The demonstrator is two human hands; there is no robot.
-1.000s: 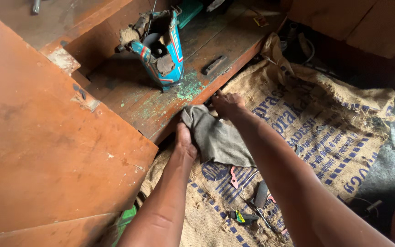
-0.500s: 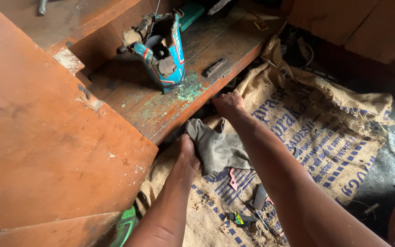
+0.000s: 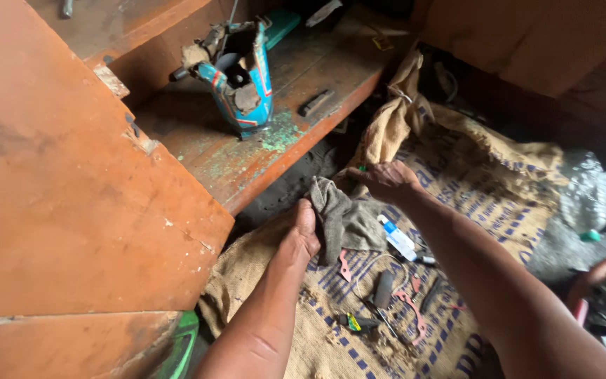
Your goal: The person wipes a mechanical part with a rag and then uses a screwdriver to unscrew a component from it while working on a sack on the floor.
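Burlap sack point(image 3: 457, 182) underneath; left hand point(image 3: 301, 235) grips grey cloth point(image 3: 341, 217), right hand point(image 3: 387, 179) grip loosely open

The rag point(image 3: 345, 217) bunched in the left hand point(image 3: 303, 235) is soft, matt grey cloth, limp and creased. Under it the sack point(image 3: 499, 182) is coarse jute, rough and open-woven, with fraying edges and printing gone dull. To the left, the wooden bench point(image 3: 247, 161) wears worn orange paint, scuffed to bare wood and flecked with chalky green. On it the blue tin can point(image 3: 243, 77) is thin painted metal, torn, dented and rusty at the rim. Near the right hand point(image 3: 387, 179) lies a smooth, glossy plastic tube point(image 3: 398, 238), white and blue.
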